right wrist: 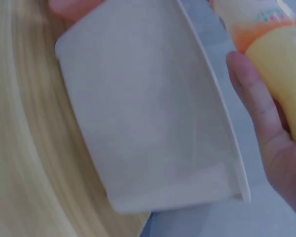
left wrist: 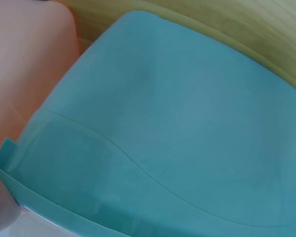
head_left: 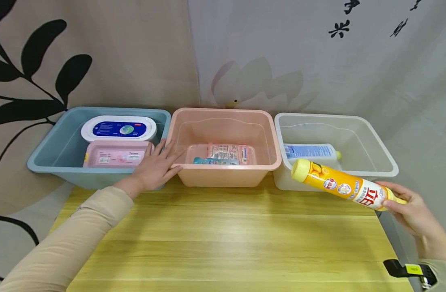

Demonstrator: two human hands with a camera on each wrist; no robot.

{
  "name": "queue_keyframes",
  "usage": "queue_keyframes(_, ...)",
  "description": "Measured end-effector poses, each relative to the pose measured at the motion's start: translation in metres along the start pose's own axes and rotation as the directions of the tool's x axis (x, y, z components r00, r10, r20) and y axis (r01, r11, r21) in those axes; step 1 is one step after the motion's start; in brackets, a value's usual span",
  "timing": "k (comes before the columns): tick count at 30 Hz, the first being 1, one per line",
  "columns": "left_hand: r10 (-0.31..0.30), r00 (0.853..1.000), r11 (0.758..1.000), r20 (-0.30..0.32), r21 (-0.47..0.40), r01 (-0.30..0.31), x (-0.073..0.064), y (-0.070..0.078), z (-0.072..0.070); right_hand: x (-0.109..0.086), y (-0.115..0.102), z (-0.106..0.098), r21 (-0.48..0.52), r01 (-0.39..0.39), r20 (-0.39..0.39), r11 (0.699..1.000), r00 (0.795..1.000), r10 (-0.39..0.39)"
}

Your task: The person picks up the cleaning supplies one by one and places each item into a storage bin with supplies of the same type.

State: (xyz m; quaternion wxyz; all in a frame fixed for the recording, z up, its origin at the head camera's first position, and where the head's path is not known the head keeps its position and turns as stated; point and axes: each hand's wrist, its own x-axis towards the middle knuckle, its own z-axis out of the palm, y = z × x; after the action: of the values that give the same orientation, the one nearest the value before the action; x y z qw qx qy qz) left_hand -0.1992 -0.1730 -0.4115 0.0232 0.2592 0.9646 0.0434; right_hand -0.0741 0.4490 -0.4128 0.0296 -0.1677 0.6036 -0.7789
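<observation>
My right hand grips the narrow end of a yellow bottle with oranges on its label, tilted over the front rim of the white bin. In the right wrist view the thumb lies along the bottle. My left hand rests with fingers spread where the blue bin meets the pink bin. A white oval tub and a pink wipes pack sit in the blue bin. Inside the white bin lies a blue-and-white bottle.
The three bins stand side by side along the back of the wooden table. In the pink bin are a pink-and-white package and a slim light-blue item. A patterned curtain hangs behind.
</observation>
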Motion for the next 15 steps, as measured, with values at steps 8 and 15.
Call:
queue_keyframes(8, -0.004, 1.0, 1.0, 0.001, 0.003, 0.004, 0.0, 0.0, 0.0, 0.019, -0.006, 0.019, 0.262, 0.156, -0.121, 0.952, 0.984, -0.127)
queue_keyframes(15, -0.008, 1.0, 1.0, -0.001, 0.01, 0.008, 0.001, 0.001, -0.001, 0.031, -0.012, 0.023, 0.598, 0.165, -0.149, 0.784, 0.984, -0.094)
